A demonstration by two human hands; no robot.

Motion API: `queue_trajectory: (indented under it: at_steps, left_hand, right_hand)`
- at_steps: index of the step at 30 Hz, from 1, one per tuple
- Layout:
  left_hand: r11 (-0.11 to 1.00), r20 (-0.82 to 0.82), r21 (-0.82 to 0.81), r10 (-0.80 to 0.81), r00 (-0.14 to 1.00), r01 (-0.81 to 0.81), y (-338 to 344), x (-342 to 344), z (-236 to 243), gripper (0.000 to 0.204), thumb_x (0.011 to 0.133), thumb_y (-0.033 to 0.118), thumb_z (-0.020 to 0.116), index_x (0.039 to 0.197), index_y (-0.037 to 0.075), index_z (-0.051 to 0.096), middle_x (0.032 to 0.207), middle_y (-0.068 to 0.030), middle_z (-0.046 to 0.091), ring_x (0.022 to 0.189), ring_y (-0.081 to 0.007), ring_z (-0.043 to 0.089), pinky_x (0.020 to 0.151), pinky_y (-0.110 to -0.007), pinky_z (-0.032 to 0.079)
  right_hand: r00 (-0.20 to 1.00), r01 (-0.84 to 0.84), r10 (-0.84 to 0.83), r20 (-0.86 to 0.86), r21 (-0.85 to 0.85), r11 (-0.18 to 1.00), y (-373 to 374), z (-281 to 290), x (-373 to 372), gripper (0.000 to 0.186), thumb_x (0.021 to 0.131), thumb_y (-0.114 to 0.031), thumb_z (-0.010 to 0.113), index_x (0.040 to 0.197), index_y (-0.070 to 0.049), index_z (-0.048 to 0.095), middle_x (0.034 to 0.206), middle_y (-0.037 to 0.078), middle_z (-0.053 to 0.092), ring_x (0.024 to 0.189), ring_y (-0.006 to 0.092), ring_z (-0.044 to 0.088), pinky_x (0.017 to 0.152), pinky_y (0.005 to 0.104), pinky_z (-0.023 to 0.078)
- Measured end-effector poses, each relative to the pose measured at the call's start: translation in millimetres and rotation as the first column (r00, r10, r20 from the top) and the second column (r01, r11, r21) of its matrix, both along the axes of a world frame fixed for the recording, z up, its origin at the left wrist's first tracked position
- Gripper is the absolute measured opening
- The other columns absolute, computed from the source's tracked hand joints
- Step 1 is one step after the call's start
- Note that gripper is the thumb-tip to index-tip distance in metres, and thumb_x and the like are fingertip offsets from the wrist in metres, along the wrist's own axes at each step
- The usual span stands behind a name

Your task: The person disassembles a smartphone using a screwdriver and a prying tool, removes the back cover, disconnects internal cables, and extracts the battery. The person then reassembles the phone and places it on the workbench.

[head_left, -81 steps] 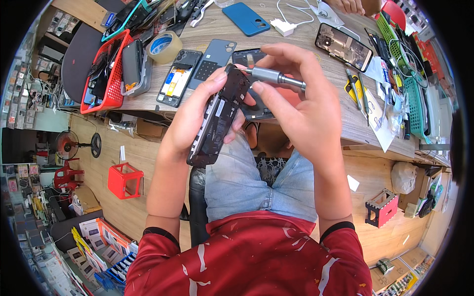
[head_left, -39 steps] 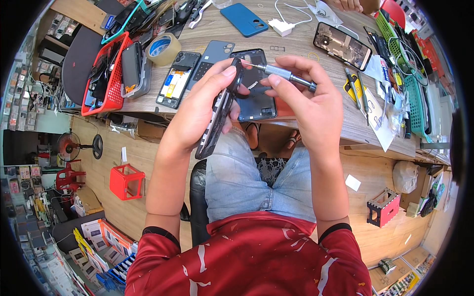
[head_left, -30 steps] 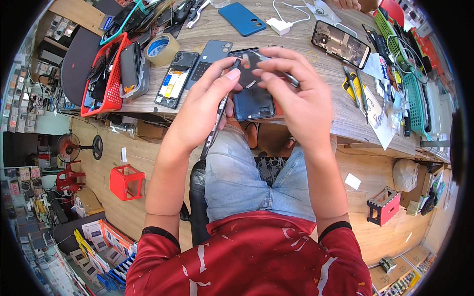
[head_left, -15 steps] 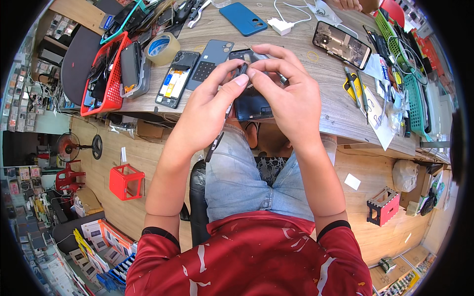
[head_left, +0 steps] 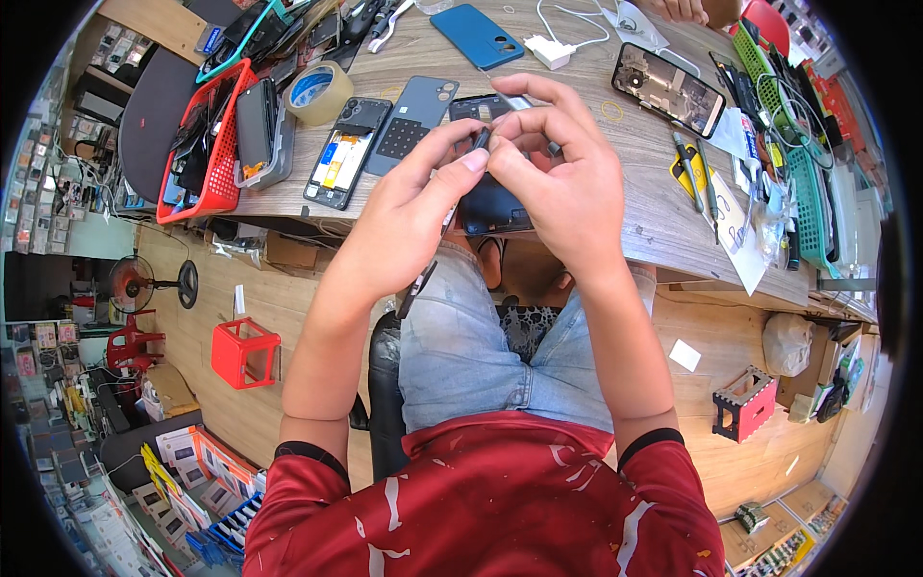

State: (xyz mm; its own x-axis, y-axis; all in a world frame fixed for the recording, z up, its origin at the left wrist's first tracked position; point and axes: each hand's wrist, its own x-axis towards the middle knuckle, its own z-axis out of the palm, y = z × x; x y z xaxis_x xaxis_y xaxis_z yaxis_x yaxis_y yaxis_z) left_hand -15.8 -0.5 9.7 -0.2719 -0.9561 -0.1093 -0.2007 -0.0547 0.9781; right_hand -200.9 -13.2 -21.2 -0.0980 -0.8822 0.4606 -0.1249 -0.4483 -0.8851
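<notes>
My left hand (head_left: 399, 216) is closed round a thin dark phone part (head_left: 417, 288), seen edge-on; its lower end sticks out below my palm. With fingers bent at its upper edge, my right hand (head_left: 572, 178) holds a slim metal tool (head_left: 517, 101), whose tip points up and left. The fingers hide where tool and part meet. Beneath my hands lies a black phone frame (head_left: 495, 212), partly covered. Left of it are a grey phone back cover (head_left: 413, 120) and an opened phone (head_left: 341, 159) showing its battery and flex cables.
A tape roll (head_left: 320, 91) and a red basket (head_left: 231, 144) of phones stand to the left. At the back lie a blue phone cover (head_left: 476, 37) and a white charger (head_left: 548, 52). On the right are a lit phone (head_left: 668, 88), pens (head_left: 690, 173) and a green basket (head_left: 812, 207).
My right fingers have shifted slightly upward, and the metal tool now shows more plainly between them. The left hand's grip on the phone part looks nearly the same.
</notes>
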Motion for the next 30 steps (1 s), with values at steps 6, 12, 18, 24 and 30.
queue_trajectory:
  at_steps: [6, 12, 18, 24, 30]
  left_hand:
    - [0.999, -0.007, -0.016, 0.036, 0.999, -0.036, -1.8, -0.6, -0.9, 0.052, 0.117, 0.039, 0.052, 0.158, 0.007, 0.057, 0.111, -0.006, 0.067, 0.074, -0.0077, 0.06, 0.055, -0.023, 0.047]
    - [0.994, -0.289, 0.106, 0.029, 0.957, 0.002, -7.3, 11.1, -0.3, 0.055, 0.118, 0.039, 0.045, 0.161, 0.005, 0.05, 0.115, -0.0145, 0.071, 0.077, -0.0145, 0.069, 0.054, -0.029, 0.057]
    - [0.979, -0.511, 0.188, 0.033, 0.859, 0.074, -8.5, 12.3, -9.9, 0.058, 0.119, 0.046, 0.043, 0.163, 0.009, 0.048, 0.121, -0.019, 0.071, 0.082, -0.0234, 0.076, 0.06, -0.037, 0.066]
    - [0.965, -0.581, 0.235, 0.04, 0.813, 0.12, -9.5, 9.2, -9.3, 0.06, 0.12, 0.049, 0.04, 0.163, 0.008, 0.047, 0.125, -0.0232, 0.07, 0.084, -0.0303, 0.077, 0.064, -0.047, 0.071]
    - [0.95, -0.66, 0.218, -0.025, 0.751, 0.223, -6.7, 11.0, -16.0, 0.064, 0.121, 0.048, 0.036, 0.166, 0.003, 0.041, 0.124, -0.0218, 0.073, 0.091, -0.032, 0.078, 0.068, -0.051, 0.072]
  right_hand:
    - [0.983, 0.05, -0.087, -0.161, -0.219, 0.974, -10.9, -11.1, -10.7, 0.011, 0.083, -0.005, 0.08, 0.091, 0.001, 0.073, 0.137, 0.011, 0.074, 0.088, 0.0189, 0.076, 0.073, 0.0333, 0.059]
    - [0.859, 0.007, -0.123, -0.497, -0.228, 0.974, -6.5, -19.6, -24.3, 0.011, 0.085, -0.005, 0.078, 0.09, 0.002, 0.071, 0.133, 0.011, 0.073, 0.106, 0.0329, 0.075, 0.089, 0.0409, 0.06]
    - [0.864, -0.035, -0.105, -0.492, -0.267, 0.963, -5.9, -24.4, -23.6, 0.013, 0.092, -0.001, 0.074, 0.104, 0.003, 0.076, 0.134, 0.013, 0.072, 0.112, 0.0368, 0.073, 0.095, 0.0429, 0.059]
    - [0.999, 0.016, -0.011, 0.041, -0.119, 0.993, 12.0, 6.2, -17.1, 0.018, 0.104, 0.005, 0.07, 0.122, 0.005, 0.074, 0.128, 0.015, 0.075, 0.107, 0.025, 0.08, 0.09, 0.0362, 0.065]
    - [0.858, -0.28, 0.222, 0.462, 0.06, 0.958, 39.7, 15.8, -10.1, 0.027, 0.102, 0.007, 0.076, 0.126, 0.008, 0.064, 0.122, 0.018, 0.075, 0.104, 0.0199, 0.079, 0.088, 0.0319, 0.066]
